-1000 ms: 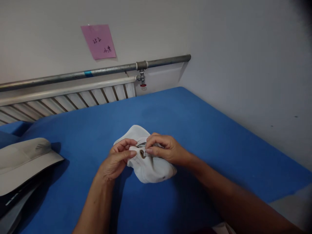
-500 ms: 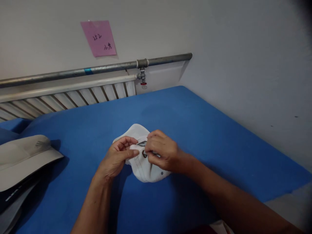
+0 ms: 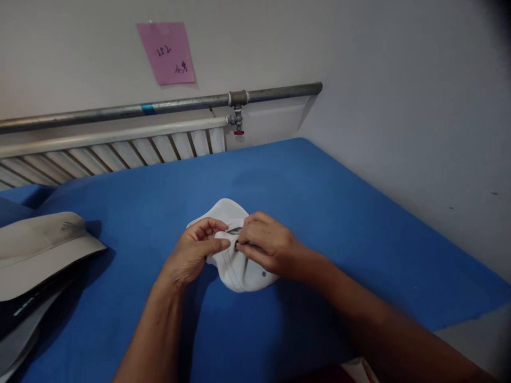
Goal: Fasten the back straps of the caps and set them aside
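Observation:
A white baseball cap (image 3: 237, 274) rests on the blue surface, its brim pointing away from me. My left hand (image 3: 195, 247) pinches the cap's edge at the left of the back opening, thumb on the outside. Close beside it, my right hand (image 3: 269, 242) is closed at the back strap area, fingertips pressed together next to a small dark fitting. What exactly lies between the right fingertips is hidden by the fingers.
Several caps (image 3: 43, 250) lie stacked at the left, a beige one on top. The blue-covered table (image 3: 339, 213) meets walls behind and at right. Behind it are a white radiator (image 3: 159, 149), a metal pipe (image 3: 179, 103) and a pink note (image 3: 170, 53).
My right fingers have closed in over the dark fitting, which shows less now. My left hand keeps its grip. The whole view has shifted slightly.

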`<state>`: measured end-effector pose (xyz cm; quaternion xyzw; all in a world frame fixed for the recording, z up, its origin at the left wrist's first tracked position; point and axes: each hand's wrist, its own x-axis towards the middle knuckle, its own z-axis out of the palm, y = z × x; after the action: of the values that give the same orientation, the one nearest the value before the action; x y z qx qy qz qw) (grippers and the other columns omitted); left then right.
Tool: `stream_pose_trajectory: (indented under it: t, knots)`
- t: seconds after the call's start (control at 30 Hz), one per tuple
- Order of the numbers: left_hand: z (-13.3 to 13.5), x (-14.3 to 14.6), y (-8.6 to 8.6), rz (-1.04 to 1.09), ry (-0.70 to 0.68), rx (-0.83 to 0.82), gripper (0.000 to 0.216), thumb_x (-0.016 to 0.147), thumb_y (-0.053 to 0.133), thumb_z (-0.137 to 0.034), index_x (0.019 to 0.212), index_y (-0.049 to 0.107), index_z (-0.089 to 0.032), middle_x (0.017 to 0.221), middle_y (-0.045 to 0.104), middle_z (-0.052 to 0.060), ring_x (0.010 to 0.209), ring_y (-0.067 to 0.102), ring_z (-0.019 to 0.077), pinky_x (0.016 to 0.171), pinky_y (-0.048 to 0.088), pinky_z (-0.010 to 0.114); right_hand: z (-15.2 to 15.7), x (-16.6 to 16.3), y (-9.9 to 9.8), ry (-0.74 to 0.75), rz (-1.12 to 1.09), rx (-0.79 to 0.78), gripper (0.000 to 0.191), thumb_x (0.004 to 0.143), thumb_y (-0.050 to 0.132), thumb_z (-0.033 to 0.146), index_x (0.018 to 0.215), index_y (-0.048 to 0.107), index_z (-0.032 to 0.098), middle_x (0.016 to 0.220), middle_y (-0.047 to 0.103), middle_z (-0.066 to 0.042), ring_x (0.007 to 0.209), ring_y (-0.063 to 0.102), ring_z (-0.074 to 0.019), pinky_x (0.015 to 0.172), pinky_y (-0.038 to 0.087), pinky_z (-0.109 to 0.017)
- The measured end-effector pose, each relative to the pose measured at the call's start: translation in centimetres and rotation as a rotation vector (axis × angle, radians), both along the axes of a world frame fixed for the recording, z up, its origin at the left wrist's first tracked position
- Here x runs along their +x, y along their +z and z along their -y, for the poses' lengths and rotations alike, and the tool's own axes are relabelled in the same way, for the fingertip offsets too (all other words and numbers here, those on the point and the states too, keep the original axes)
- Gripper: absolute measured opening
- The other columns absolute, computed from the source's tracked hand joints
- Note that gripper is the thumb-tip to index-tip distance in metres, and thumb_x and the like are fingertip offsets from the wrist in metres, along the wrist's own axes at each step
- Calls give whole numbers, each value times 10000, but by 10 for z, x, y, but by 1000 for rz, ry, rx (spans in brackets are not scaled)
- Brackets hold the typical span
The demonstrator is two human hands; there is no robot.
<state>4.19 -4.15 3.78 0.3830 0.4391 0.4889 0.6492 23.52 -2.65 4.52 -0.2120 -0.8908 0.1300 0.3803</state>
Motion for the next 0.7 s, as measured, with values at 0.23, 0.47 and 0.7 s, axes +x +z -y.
stream_pose_trajectory:
  t: [0.23,0.47,0.7]
  knots:
    - [0,0,1,-3,23,5,286,533,828,-104,770,674,-147,654,649,-19,564,571,61,550,446,156,-3,5,-2,47,-82,-78,141,868,500,105,854,625,167,841,622,-48,842,580,-147,832,471,-326]
    - [1,0,-1,3,-1,22,280,552,827,-111,779,669,-150,674,647,-24,585,571,60,563,452,154,-3,2,-10,42,-110,-210,105,874,542,126,876,637,172,959,599,-59,921,587,-138,815,487,-275]
    - [1,0,1,-6,-14,20,294,559,825,-115,795,653,-153,686,643,-30,572,583,67,540,469,165,-3,3,-2,29,-112,-375,106,813,644,176,915,619,166,899,627,-32,875,589,-138,801,470,-265]
